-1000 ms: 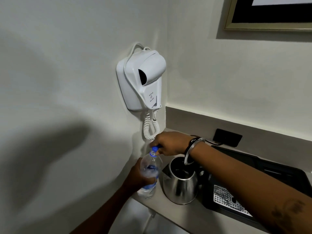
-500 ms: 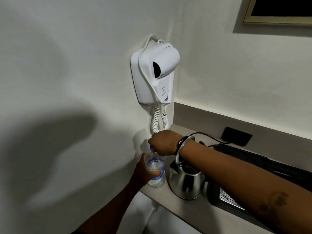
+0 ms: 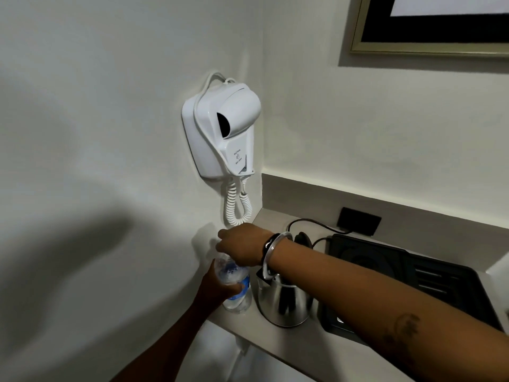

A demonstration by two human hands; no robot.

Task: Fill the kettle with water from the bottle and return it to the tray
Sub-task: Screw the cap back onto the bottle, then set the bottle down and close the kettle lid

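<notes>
Kettle: stainless steel, lid apparently open, standing on the counter just left of the black tray, off its base; beside it stands the water bottle, upright at the counter's left end. My left hand wraps the bottle's body; my right hand is closed over its top, hiding the cap. I judge the thin plastic soft and squeezable, so I hold it low and gently; the polished kettle looks rigid, slippery, heavier once filled, best taken by its handle, hidden behind my forearm.
</notes>
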